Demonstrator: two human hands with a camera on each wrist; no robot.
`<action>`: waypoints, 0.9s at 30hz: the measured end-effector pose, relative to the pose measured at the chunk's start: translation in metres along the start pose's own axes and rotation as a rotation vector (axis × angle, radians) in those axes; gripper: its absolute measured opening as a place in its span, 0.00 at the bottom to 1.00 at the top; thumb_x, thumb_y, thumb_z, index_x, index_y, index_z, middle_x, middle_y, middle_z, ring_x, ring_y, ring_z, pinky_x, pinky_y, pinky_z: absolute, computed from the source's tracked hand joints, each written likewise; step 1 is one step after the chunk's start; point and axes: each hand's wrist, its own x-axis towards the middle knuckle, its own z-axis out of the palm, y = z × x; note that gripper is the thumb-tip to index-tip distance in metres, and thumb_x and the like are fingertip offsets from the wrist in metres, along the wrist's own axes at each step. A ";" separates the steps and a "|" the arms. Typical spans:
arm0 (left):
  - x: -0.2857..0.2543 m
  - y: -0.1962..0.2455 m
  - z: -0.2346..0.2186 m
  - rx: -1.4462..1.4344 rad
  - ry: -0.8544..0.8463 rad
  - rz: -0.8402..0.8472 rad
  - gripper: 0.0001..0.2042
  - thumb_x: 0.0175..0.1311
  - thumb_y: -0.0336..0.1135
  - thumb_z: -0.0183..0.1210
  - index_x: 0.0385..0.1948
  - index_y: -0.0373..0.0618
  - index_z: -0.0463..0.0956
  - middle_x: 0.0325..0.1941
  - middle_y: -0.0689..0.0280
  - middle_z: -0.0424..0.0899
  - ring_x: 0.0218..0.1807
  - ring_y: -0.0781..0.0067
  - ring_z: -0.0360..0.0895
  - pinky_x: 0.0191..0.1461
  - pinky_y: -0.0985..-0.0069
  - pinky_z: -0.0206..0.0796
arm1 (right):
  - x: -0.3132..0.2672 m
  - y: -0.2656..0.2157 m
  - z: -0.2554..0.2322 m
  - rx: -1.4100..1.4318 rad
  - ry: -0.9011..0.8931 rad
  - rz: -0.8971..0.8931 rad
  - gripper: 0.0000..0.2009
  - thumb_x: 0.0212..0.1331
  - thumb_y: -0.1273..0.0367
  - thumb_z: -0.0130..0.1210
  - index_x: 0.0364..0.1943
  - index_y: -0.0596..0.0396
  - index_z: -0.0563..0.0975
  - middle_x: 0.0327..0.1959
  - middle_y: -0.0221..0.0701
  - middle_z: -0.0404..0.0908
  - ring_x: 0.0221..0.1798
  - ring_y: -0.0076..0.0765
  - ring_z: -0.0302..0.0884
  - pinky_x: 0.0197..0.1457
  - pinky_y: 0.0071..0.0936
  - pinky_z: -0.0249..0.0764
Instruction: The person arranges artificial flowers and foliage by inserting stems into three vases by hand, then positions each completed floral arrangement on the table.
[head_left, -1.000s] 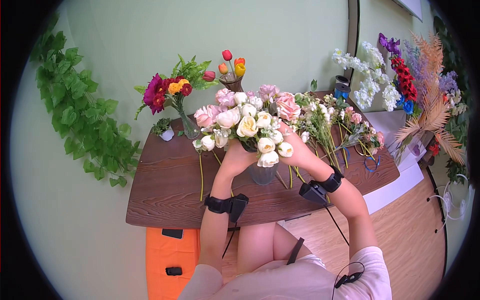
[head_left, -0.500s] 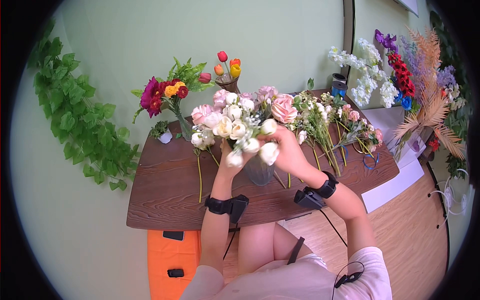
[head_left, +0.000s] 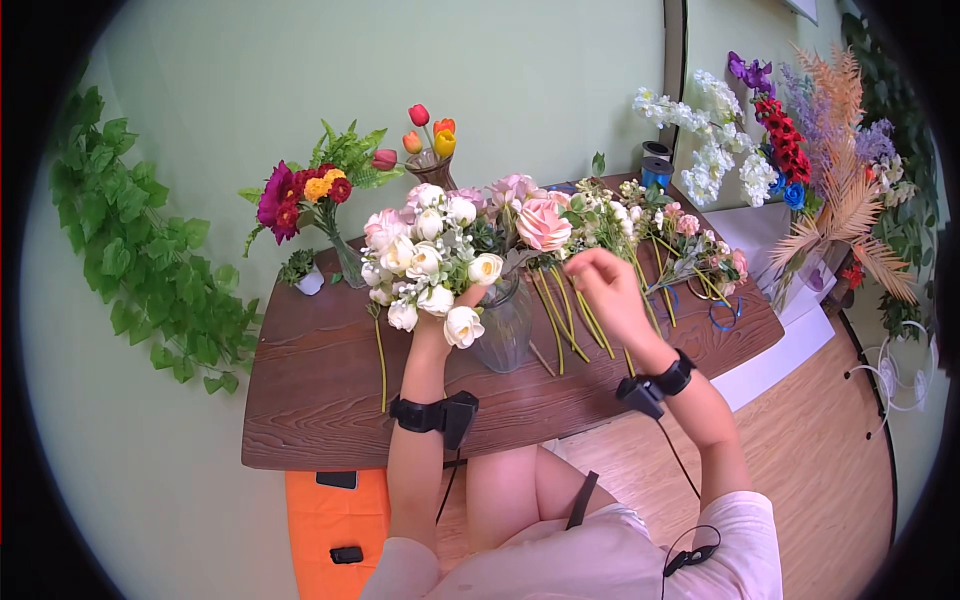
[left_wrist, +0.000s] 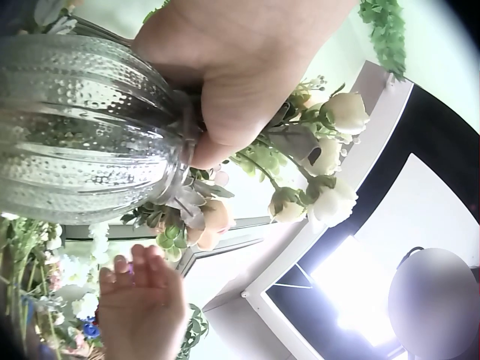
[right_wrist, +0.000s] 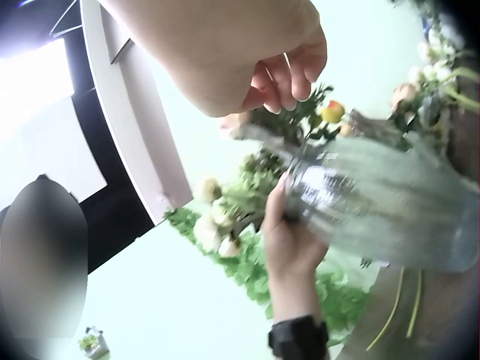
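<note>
Away from the white flowers [head_left: 424, 262] moved the right hand [head_left: 612, 298], fingers loose; the left hand [left_wrist: 236, 67] grips the glass vase [head_left: 504, 330] at its neck.

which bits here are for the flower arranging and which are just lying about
Seemingly in the job:
glass vase, held by the left hand
white flowers, pink rose

Likely just lying about:
small potted plant
flat dark device
small black gadget
</note>
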 end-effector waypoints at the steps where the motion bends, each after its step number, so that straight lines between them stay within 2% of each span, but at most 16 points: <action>1: 0.000 -0.003 -0.002 -0.003 0.001 -0.001 0.14 0.46 0.28 0.66 0.36 0.41 0.75 0.38 0.69 0.78 0.40 0.77 0.74 0.45 0.78 0.67 | 0.008 0.017 -0.015 -0.009 0.047 0.053 0.06 0.55 0.73 0.49 0.31 0.60 0.76 0.28 0.32 0.77 0.33 0.25 0.73 0.37 0.20 0.68; 3: 0.001 -0.008 -0.007 0.075 -0.030 -0.112 0.23 0.49 0.29 0.65 0.48 0.41 0.70 0.46 0.68 0.75 0.43 0.75 0.72 0.43 0.79 0.67 | 0.025 0.058 -0.044 -0.355 0.153 0.091 0.07 0.52 0.71 0.51 0.33 0.60 0.74 0.30 0.36 0.77 0.31 0.33 0.73 0.38 0.26 0.69; 5: 0.001 -0.008 -0.004 0.016 -0.021 -0.105 0.23 0.48 0.29 0.66 0.49 0.40 0.69 0.46 0.67 0.75 0.44 0.75 0.72 0.44 0.78 0.67 | 0.034 0.106 -0.073 -0.724 0.188 -0.077 0.12 0.49 0.67 0.54 0.35 0.60 0.71 0.35 0.42 0.75 0.32 0.44 0.73 0.39 0.34 0.70; 6: 0.002 -0.007 -0.003 -0.038 -0.012 -0.096 0.24 0.48 0.29 0.66 0.49 0.40 0.69 0.47 0.66 0.75 0.44 0.75 0.72 0.44 0.78 0.67 | 0.034 0.106 -0.080 -0.884 0.125 0.086 0.17 0.47 0.65 0.57 0.37 0.61 0.69 0.40 0.48 0.74 0.38 0.53 0.74 0.43 0.41 0.71; 7: 0.002 -0.004 -0.002 -0.039 -0.010 -0.093 0.24 0.48 0.29 0.66 0.49 0.40 0.69 0.47 0.66 0.75 0.44 0.75 0.72 0.44 0.78 0.67 | 0.034 0.108 -0.083 -0.884 0.124 0.082 0.17 0.47 0.65 0.57 0.37 0.61 0.69 0.40 0.48 0.74 0.38 0.53 0.74 0.43 0.41 0.71; 9: 0.001 0.001 0.000 0.011 -0.003 -0.121 0.25 0.47 0.28 0.66 0.50 0.40 0.69 0.47 0.66 0.74 0.45 0.75 0.72 0.46 0.77 0.67 | 0.028 0.114 -0.085 -1.125 0.033 0.314 0.20 0.44 0.63 0.59 0.37 0.63 0.68 0.42 0.51 0.73 0.43 0.57 0.74 0.46 0.43 0.72; 10: 0.001 0.000 0.000 0.012 -0.002 -0.120 0.25 0.47 0.28 0.66 0.50 0.40 0.69 0.47 0.66 0.74 0.45 0.75 0.72 0.46 0.77 0.67 | 0.026 0.114 -0.085 -1.157 0.024 0.333 0.20 0.43 0.64 0.59 0.36 0.64 0.69 0.40 0.52 0.74 0.43 0.59 0.74 0.47 0.44 0.72; 14: 0.000 -0.004 -0.003 0.077 0.002 -0.061 0.25 0.47 0.28 0.66 0.49 0.39 0.69 0.48 0.65 0.74 0.46 0.75 0.72 0.47 0.77 0.67 | 0.036 0.145 -0.099 -1.179 0.022 0.332 0.17 0.43 0.65 0.57 0.33 0.65 0.70 0.34 0.53 0.76 0.39 0.61 0.75 0.45 0.46 0.73; 16: 0.000 -0.008 -0.005 0.110 0.005 -0.037 0.25 0.47 0.27 0.66 0.49 0.39 0.69 0.48 0.65 0.74 0.46 0.74 0.72 0.48 0.77 0.67 | 0.038 0.148 -0.102 -1.141 0.068 0.244 0.14 0.42 0.65 0.58 0.26 0.63 0.71 0.27 0.49 0.76 0.36 0.57 0.75 0.41 0.43 0.71; 17: 0.000 -0.010 -0.008 0.101 -0.018 -0.041 0.25 0.47 0.27 0.66 0.50 0.39 0.68 0.48 0.65 0.74 0.46 0.74 0.72 0.48 0.77 0.67 | 0.038 0.149 -0.104 -1.141 0.068 0.245 0.14 0.42 0.65 0.58 0.26 0.63 0.71 0.27 0.49 0.76 0.36 0.57 0.75 0.41 0.43 0.71; 19: 0.001 -0.004 -0.003 0.088 -0.042 -0.045 0.25 0.47 0.26 0.66 0.50 0.39 0.68 0.49 0.65 0.74 0.47 0.74 0.72 0.48 0.76 0.67 | 0.039 0.142 -0.108 -1.066 0.125 0.168 0.12 0.43 0.66 0.57 0.24 0.62 0.71 0.28 0.49 0.76 0.35 0.56 0.74 0.40 0.44 0.70; 21: 0.000 0.003 0.004 -0.064 0.039 -0.034 0.16 0.45 0.26 0.66 0.38 0.41 0.74 0.39 0.68 0.78 0.41 0.76 0.75 0.46 0.77 0.68 | 0.044 0.133 -0.111 -1.088 0.146 0.157 0.12 0.44 0.66 0.57 0.25 0.62 0.71 0.26 0.47 0.76 0.32 0.54 0.75 0.37 0.41 0.70; 23: 0.000 0.001 0.003 -0.083 0.030 -0.046 0.16 0.45 0.26 0.66 0.38 0.41 0.74 0.39 0.68 0.78 0.41 0.76 0.75 0.45 0.77 0.68 | 0.046 0.116 -0.115 -0.942 0.193 0.139 0.12 0.45 0.66 0.58 0.26 0.61 0.71 0.24 0.44 0.75 0.30 0.49 0.75 0.35 0.37 0.70; 24: 0.000 0.001 0.003 -0.099 0.023 -0.056 0.16 0.45 0.25 0.66 0.38 0.41 0.74 0.39 0.68 0.78 0.41 0.76 0.75 0.45 0.77 0.68 | 0.048 0.108 -0.116 -0.920 0.201 0.122 0.12 0.47 0.67 0.59 0.27 0.60 0.70 0.21 0.37 0.74 0.27 0.38 0.74 0.33 0.31 0.70; 25: 0.000 0.000 0.003 -0.102 0.023 -0.056 0.16 0.45 0.25 0.66 0.38 0.41 0.74 0.39 0.68 0.78 0.41 0.76 0.75 0.45 0.77 0.68 | 0.050 0.100 -0.116 -0.922 0.201 0.121 0.12 0.47 0.67 0.59 0.27 0.60 0.70 0.21 0.37 0.74 0.27 0.38 0.74 0.33 0.31 0.70; 27: 0.001 0.000 0.003 -0.069 0.018 0.004 0.16 0.46 0.26 0.66 0.38 0.41 0.73 0.39 0.69 0.78 0.41 0.76 0.75 0.46 0.78 0.68 | 0.053 0.084 -0.117 -0.709 0.211 0.067 0.13 0.47 0.66 0.58 0.29 0.60 0.69 0.24 0.39 0.76 0.30 0.41 0.75 0.36 0.33 0.70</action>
